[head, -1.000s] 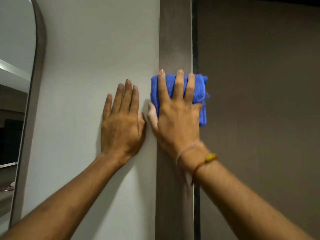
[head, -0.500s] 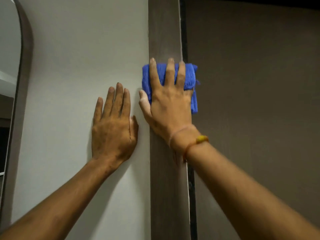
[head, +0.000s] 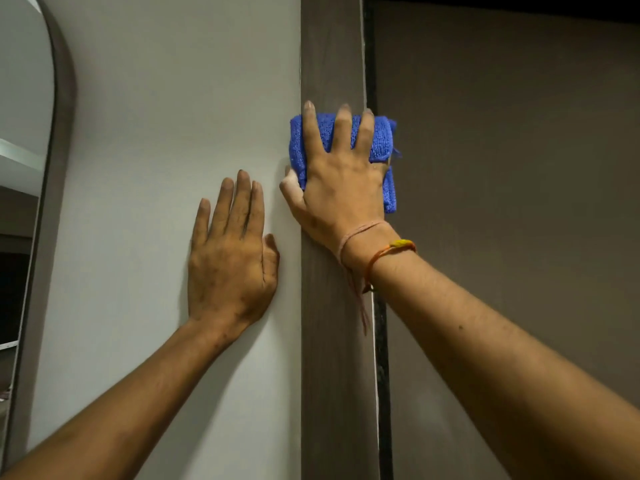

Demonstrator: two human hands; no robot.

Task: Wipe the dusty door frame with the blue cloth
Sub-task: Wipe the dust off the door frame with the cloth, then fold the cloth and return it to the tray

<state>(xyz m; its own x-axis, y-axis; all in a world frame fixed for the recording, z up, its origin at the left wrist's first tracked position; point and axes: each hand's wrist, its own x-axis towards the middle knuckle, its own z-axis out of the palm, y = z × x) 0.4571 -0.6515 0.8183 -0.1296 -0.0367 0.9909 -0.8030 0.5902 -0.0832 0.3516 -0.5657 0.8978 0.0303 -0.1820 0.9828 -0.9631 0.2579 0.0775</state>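
A folded blue cloth point(head: 382, 140) lies flat against the brown vertical door frame point(head: 332, 375). My right hand point(head: 341, 188) presses on it with fingers spread, covering most of the cloth; only its top and right edges show. My left hand point(head: 230, 261) rests flat on the pale wall point(head: 156, 116) just left of the frame, lower than the right hand, fingers together and holding nothing. Thread bands circle my right wrist.
The brown door panel point(head: 519, 202) fills the right side, with a dark gap point(head: 382, 393) between it and the frame. At the far left stands a curved grey frame edge point(head: 60, 150) with a darker room showing inside it.
My right hand has slid the blue cloth up the frame relative to my left hand, which stays flat on the wall. The view has shifted slightly.
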